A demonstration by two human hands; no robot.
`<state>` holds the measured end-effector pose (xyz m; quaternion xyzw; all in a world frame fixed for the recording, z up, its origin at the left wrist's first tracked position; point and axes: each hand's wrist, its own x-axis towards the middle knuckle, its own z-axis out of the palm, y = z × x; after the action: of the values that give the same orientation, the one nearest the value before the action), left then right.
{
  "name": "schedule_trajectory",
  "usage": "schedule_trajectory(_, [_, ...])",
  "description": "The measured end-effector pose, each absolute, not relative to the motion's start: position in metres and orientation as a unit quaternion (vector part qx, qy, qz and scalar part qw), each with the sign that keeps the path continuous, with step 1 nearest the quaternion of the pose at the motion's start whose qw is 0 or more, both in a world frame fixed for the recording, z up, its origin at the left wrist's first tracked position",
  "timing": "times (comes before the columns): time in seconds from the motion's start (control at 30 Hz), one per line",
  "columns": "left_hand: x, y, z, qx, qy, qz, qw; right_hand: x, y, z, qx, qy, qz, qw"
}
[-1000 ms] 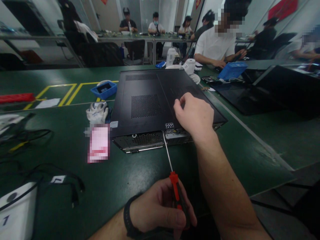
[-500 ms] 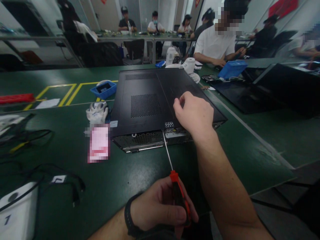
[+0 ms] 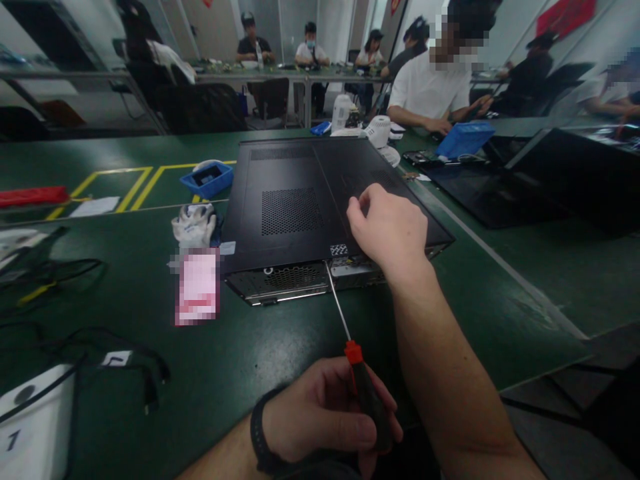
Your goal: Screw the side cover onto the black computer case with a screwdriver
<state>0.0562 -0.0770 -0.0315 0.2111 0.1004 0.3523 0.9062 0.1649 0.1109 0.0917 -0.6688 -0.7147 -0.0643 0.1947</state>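
A black desktop computer case [image 3: 295,200] lies flat on the green table [image 3: 125,300], its rear panel facing me. My left hand [image 3: 320,417] is closed around the red and black handle of a screwdriver [image 3: 357,377]. The thin shaft runs up to the case's rear edge, its tip touching just below the top cover. My right hand [image 3: 390,230] rests on the top cover near the rear right corner, fingers curled with thumb and forefinger pinched together; whether anything is in them is hidden.
A work glove [image 3: 194,225] and a blurred pink item [image 3: 199,285] lie left of the case. A blue parts tray [image 3: 207,179] sits behind them. Black cables [image 3: 85,340] sprawl at the left. Another person in a white shirt [image 3: 430,87] works opposite, beside more black cases [image 3: 565,180].
The screwdriver handle and my left hand have shifted slightly down and to the right. My right hand has stayed on the cover.
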Motion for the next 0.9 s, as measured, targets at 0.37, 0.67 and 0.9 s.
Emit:
schedule_trajectory(0.37, [0.074, -0.056, -0.022, 0.274, 0.107, 0.328, 0.898, 0.165, 0.112, 0.091, -0.669, -0.715, -0.061, 0.195])
schedule_trajectory(0.67, [0.066, -0.056, -0.035, 0.298, 0.152, 0.297, 0.894, 0.166, 0.111, 0.091, -0.666, -0.715, -0.066, 0.202])
schedule_trajectory(0.9, [0.060, -0.061, -0.029, 0.269, 0.093, 0.314, 0.906, 0.166, 0.111, 0.091, -0.664, -0.716, -0.070, 0.205])
